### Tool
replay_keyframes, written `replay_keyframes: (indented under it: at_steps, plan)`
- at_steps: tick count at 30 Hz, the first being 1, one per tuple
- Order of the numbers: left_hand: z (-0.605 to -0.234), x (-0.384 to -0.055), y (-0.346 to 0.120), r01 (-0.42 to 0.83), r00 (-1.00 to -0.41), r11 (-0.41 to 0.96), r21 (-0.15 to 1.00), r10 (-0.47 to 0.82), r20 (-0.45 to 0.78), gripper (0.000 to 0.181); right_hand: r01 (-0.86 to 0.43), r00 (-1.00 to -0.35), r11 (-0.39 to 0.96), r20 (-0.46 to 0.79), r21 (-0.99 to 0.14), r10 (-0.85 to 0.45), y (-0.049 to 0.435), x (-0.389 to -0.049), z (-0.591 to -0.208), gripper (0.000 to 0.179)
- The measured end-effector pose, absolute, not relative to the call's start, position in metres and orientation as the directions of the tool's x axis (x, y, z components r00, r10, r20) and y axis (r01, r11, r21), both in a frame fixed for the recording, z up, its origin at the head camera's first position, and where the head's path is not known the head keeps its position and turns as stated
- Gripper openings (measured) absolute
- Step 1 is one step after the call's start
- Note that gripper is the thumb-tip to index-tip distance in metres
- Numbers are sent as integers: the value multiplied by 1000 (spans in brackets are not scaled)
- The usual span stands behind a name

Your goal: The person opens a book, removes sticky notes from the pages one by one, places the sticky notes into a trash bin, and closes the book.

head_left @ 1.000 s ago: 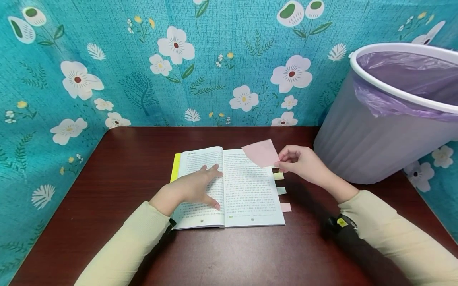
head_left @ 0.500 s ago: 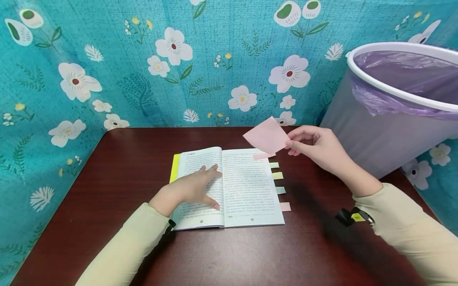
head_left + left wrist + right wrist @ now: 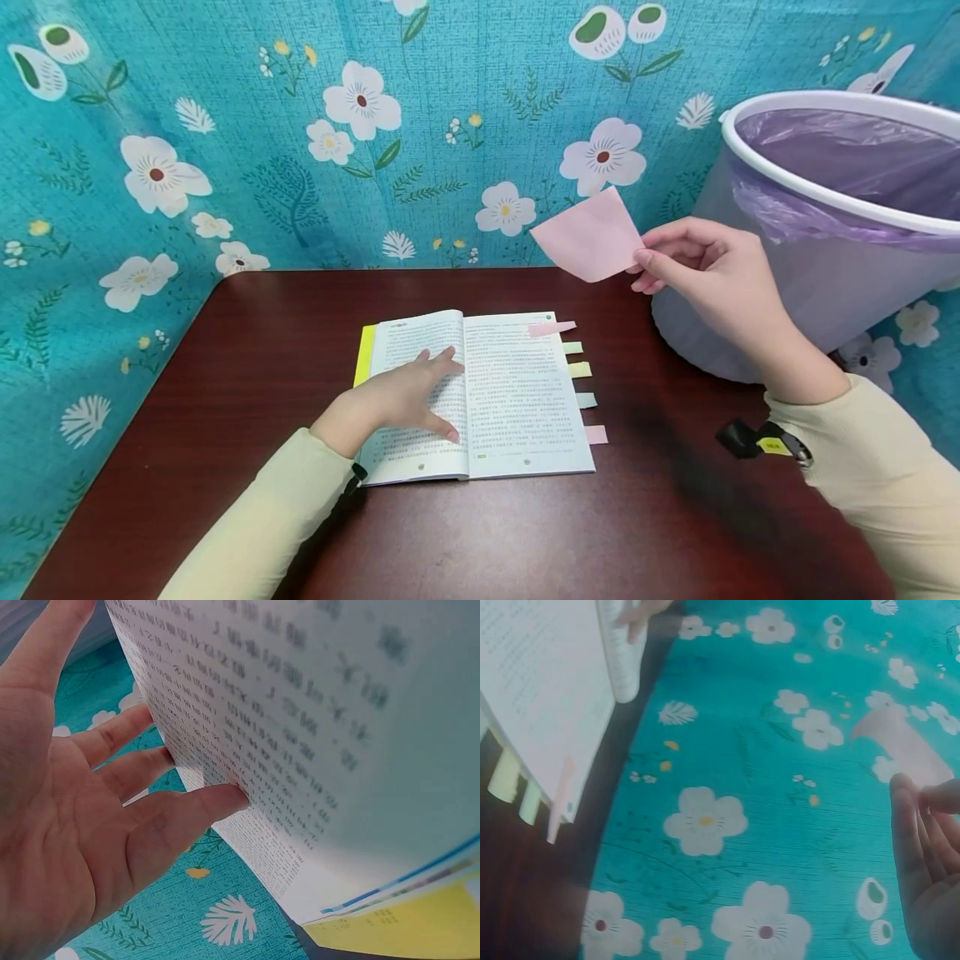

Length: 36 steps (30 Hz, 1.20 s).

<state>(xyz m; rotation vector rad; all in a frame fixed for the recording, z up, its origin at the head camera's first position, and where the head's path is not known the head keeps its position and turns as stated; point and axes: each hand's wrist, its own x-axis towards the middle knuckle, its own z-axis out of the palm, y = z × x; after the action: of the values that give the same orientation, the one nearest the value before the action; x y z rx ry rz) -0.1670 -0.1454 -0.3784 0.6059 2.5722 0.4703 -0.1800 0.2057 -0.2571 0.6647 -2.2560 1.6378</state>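
An open book lies on the table, its printed pages facing up. My left hand rests on the left page with its fingers spread; in the left wrist view its fingertips touch the printed page. Up off the table, right of and beyond the book, my right hand pinches a pink sticky note by one corner between thumb and fingers. A pink index tab lies across the right page's upper edge and sticks out. Below it, several green, yellow and pink tabs project from the same side.
A tall grey trash bin with a white rim and purple liner stands at the right, behind my right hand. Teal floral cloth hangs behind the dark wooden table. A yellow cover flap shows at the book's left edge.
My right hand has lifted the pink sticky note up and to the right, away from the book, uncovering the pink tab at the page's top. My left hand stays on the left page.
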Motion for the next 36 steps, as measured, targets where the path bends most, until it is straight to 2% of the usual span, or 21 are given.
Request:
replay_keyframes:
  at_steps: [10,18,23,29,36]
  plan:
    - [-380,-167,-146,312,-805,848,427,475,-355,98,-532,-847,217,518,-819,-123,215,-175,-235,15]
    - [-380,-167,-144,303,-810,856,419,463,-359,98,-586,-810,41,586,-809,-13,228,-171,-215,22]
    - [-382,-167,-144,304,-811,858,413,461,-360,99,-598,-800,7,597,-802,60,235,-169,-204,27]
    - [-381,-166,-143,305,-815,857,416,461,-352,99,-592,-772,155,612,-791,171,250,-173,-198,31]
    - [-381,-165,-143,308,-811,854,420,466,-354,98,-500,-712,425,637,-755,294,274,-182,-196,35]
